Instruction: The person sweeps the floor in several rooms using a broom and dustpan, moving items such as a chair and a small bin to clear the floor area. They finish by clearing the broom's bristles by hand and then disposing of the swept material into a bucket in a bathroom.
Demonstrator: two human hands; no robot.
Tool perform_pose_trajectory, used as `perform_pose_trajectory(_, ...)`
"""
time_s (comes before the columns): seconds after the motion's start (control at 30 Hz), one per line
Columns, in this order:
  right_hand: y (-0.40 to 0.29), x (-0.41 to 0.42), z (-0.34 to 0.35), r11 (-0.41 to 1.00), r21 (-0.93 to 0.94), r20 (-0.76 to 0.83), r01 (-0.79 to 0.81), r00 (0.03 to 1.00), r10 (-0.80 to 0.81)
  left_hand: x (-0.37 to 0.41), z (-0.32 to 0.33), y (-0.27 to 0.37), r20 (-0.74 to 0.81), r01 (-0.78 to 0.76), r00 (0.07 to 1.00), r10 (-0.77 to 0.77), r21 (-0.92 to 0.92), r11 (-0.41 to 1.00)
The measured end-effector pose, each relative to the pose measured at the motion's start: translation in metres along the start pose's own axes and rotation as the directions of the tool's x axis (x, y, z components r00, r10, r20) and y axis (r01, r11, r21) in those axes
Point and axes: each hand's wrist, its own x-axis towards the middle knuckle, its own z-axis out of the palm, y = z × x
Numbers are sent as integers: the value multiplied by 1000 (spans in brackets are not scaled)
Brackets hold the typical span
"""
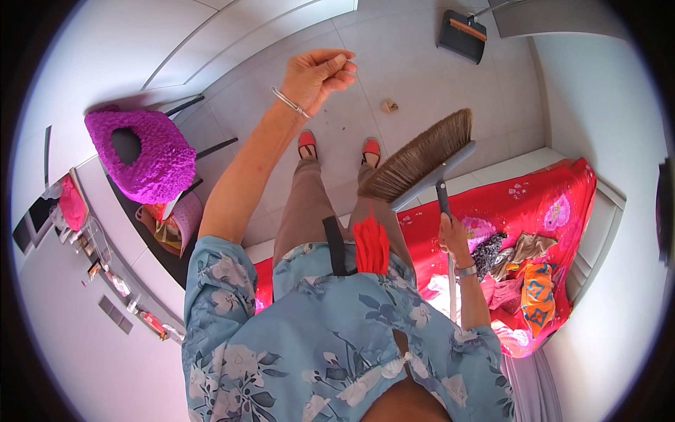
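Note:
My right hand (454, 240) grips the handle of a broom (422, 158), whose brown bristles are turned up and away from me, off the floor. Raised out in front, my left hand (321, 74) has its thumb pressed against the curled fingers. No object shows clearly in that pinch; anything very thin there is too small to make out. On the grey tiles beyond my red shoes lies a small beige-brown clump (389, 105), with dark specks (344, 128) nearby. Farther off stands a black dustpan (462, 39) with an orange-brown toothed strip.
At left is a chair with a fluffy purple cover (142, 155). A woven bag (184, 221) sits below it, beside a shelf edge holding small items (121, 285). On the right, a red floral cloth (553, 195) carries crumpled clothes (506, 264). White cabinets (174, 47) line the far left.

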Motion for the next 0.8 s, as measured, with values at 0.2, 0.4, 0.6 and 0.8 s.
perform_pose_trajectory(0.2,-8,-5,1,999,30,-14,44,999,-44,-4,2,-4,-141,128,984,-108,137,982)
perform_pose_trajectory(0.4,-10,-1,-5,995,79,-16,62,998,-61,6,-23,-29,-150,179,977,-154,164,970)
perform_pose_trajectory(0.6,-21,-3,-9,966,237,17,106,993,-113,-7,-22,-51,-74,149,988,-138,174,973)
perform_pose_trajectory(0.8,-33,-5,-12,938,314,1,149,988,-157,-25,-15,-62,-14,322,944,-331,270,907)
